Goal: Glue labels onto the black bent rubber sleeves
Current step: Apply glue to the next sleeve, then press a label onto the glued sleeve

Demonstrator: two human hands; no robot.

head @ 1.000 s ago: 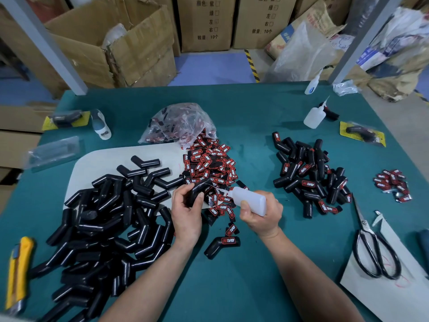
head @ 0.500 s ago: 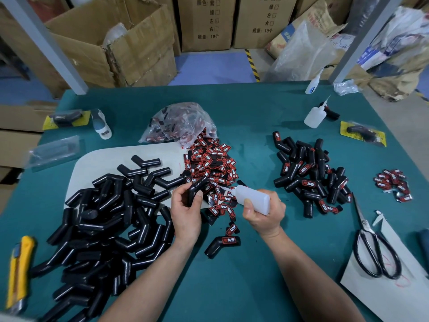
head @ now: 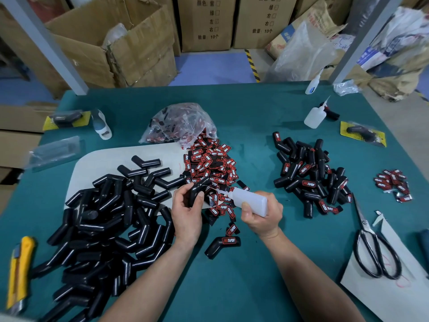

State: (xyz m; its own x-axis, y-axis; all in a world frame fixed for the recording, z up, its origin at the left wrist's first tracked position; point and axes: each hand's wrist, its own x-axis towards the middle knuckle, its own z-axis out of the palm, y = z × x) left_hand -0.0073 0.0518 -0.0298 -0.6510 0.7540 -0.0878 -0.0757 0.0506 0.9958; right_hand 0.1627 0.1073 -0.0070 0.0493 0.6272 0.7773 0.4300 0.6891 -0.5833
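The left hand (head: 186,213) is gripping one black bent sleeve (head: 196,190), fingers and thumb curled round it, lifting it just above the table (head: 232,287). The right hand (head: 262,217) is wrapping round a white glue bottle (head: 249,201) and tilting it so the nozzle is pointing left at the held sleeve; whether the tip is touching the rubber cannot be told.

Directly beyond both hands, a heap of red-and-black labels (head: 210,166) is spilling toward the fingers, with loose labels lying under and between the hands. A clear plastic bag (head: 178,123) is sitting behind that heap. Left of the left hand, a big pile of bare sleeves (head: 104,224) is crowding right up to the wrist, partly lying on a white sheet (head: 92,163). One labelled sleeve (head: 222,244) is lying just below the hands, between the forearms.

Right of the right hand, a pile of labelled sleeves (head: 311,180) is sitting near. Farther right, scissors (head: 373,252) and a small label cluster (head: 393,182) are lying well apart. A second bottle (head: 314,116) is lying far beyond the right hand, and a yellow utility knife (head: 18,273) is lying far left.
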